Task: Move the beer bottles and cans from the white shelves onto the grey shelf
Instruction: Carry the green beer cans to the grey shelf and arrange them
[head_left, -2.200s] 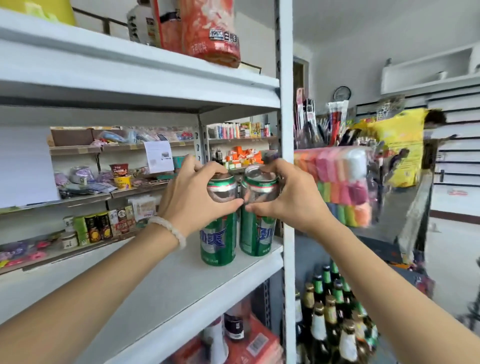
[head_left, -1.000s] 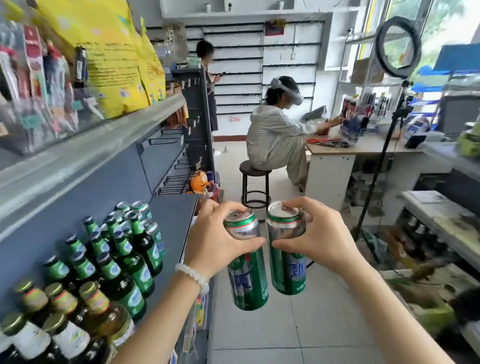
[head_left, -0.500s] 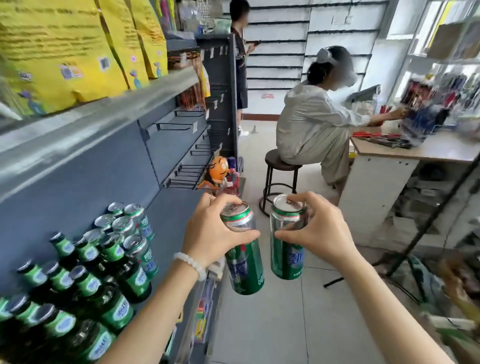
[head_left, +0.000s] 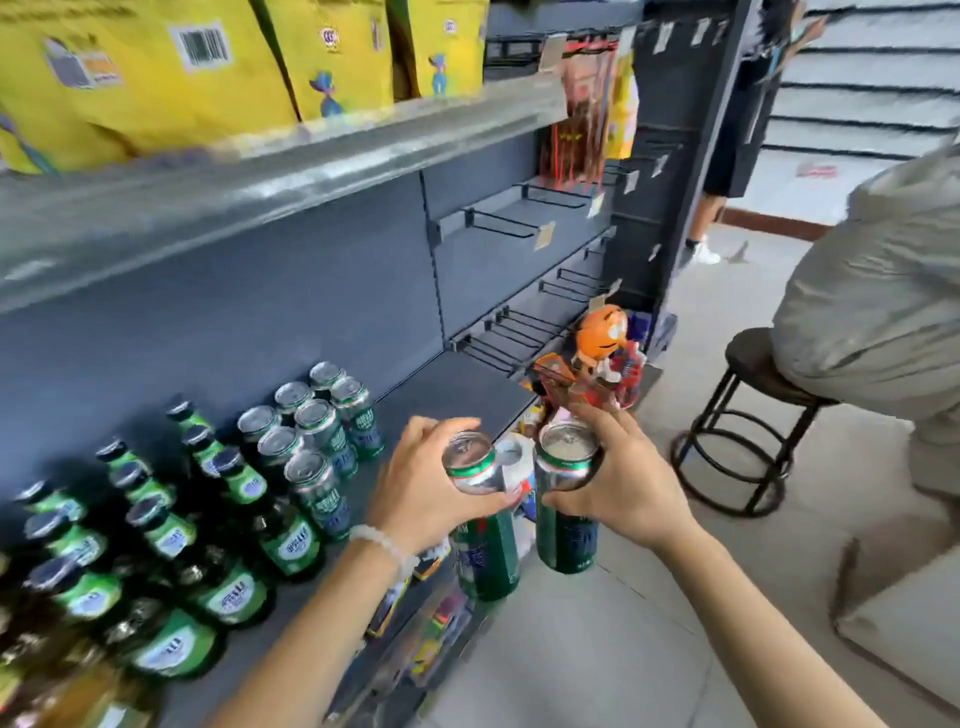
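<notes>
Left hand (head_left: 431, 488) grips one green can (head_left: 480, 525) by its top at frame centre, right hand (head_left: 618, 483) clamps another can (head_left: 563, 499) alongside, both held off the grey shelf (head_left: 441, 384) edge. Shelved cans (head_left: 317, 441) and bottles (head_left: 171, 535) stand lower left; label writing too blurred to read.

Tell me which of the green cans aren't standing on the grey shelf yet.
The two gripped near their tops, one in the left hand and one in the right hand; the other cans stand on the grey shelf.

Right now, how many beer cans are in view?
9. Seven shelf cans stand clustered on the grey shelf, right of the bottles. The left hand grips the left can, the right hand the right can. Bottles may hide more.
</notes>
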